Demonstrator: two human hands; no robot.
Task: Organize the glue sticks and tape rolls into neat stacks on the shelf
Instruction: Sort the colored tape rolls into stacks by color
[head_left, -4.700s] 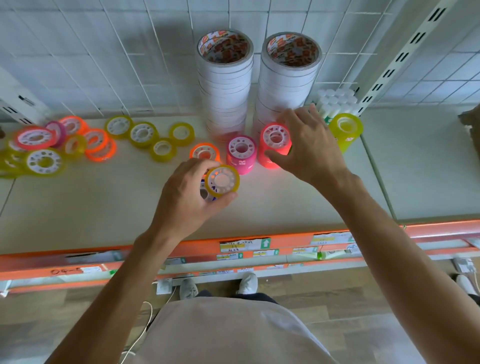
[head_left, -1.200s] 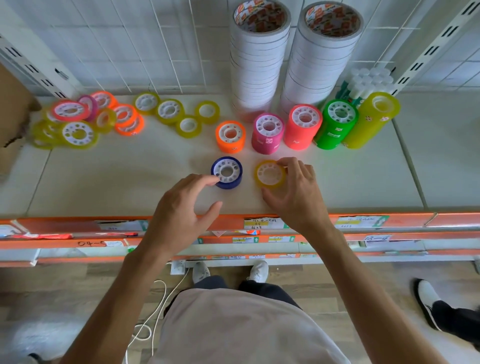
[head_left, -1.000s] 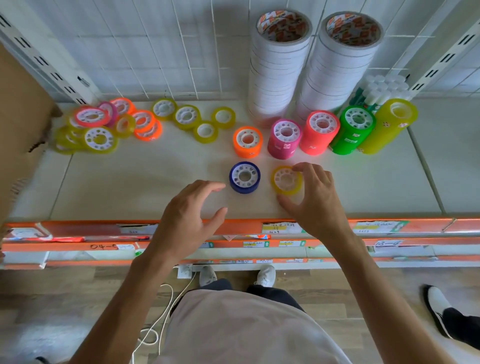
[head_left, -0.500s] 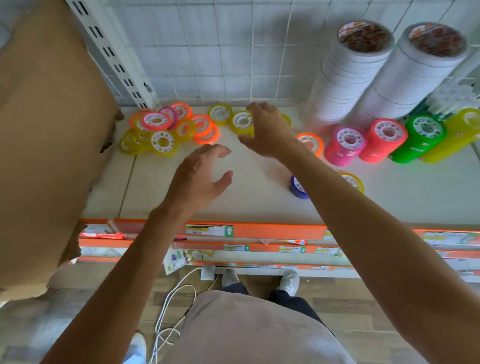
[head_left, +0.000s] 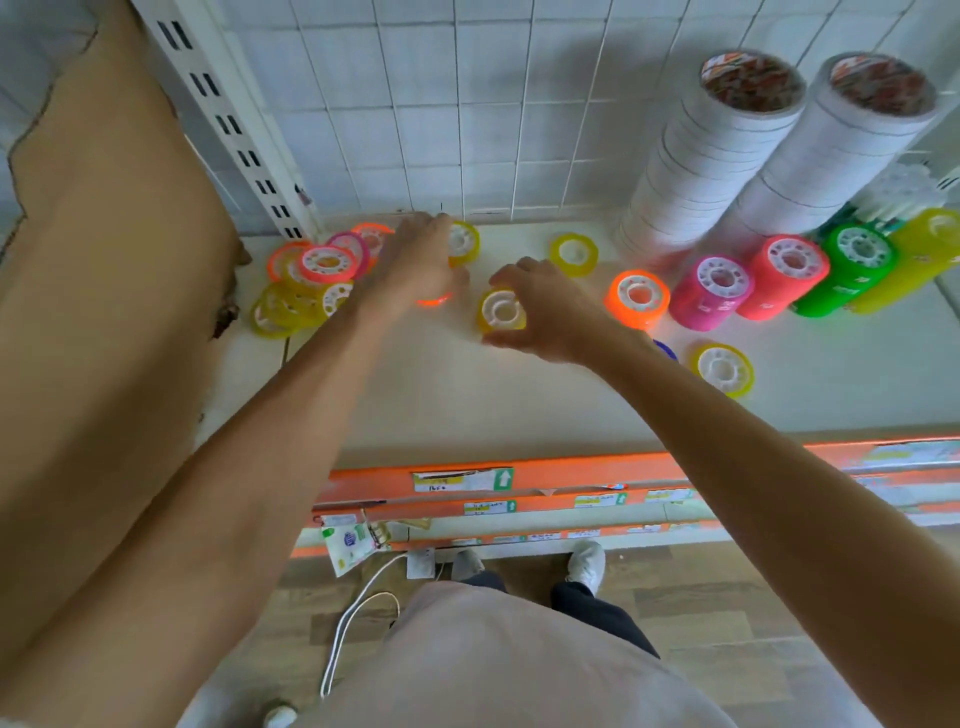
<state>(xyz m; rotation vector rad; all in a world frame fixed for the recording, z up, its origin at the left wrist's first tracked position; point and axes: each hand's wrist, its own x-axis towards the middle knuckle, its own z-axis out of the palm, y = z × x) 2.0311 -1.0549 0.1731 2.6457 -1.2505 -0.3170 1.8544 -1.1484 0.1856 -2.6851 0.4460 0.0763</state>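
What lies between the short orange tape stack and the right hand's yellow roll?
In the head view only the right hand itself, gripping the yellow tape roll; right of it, bare shelf up to the orange tape stack.

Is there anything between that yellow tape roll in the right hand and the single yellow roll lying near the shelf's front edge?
Nothing on the shelf surface shows in that gap. The right hand grips the yellow tape roll; the front yellow roll lies to its right. A blue roll sits between them, mostly hidden by the forearm.

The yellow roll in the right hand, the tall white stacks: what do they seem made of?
Yellow roll: probably glossy translucent plastic tape on a white plastic core; light glows through it. Tall white stacks: seemingly matte paper-backed tape; opaque, with thin seams between rolls.
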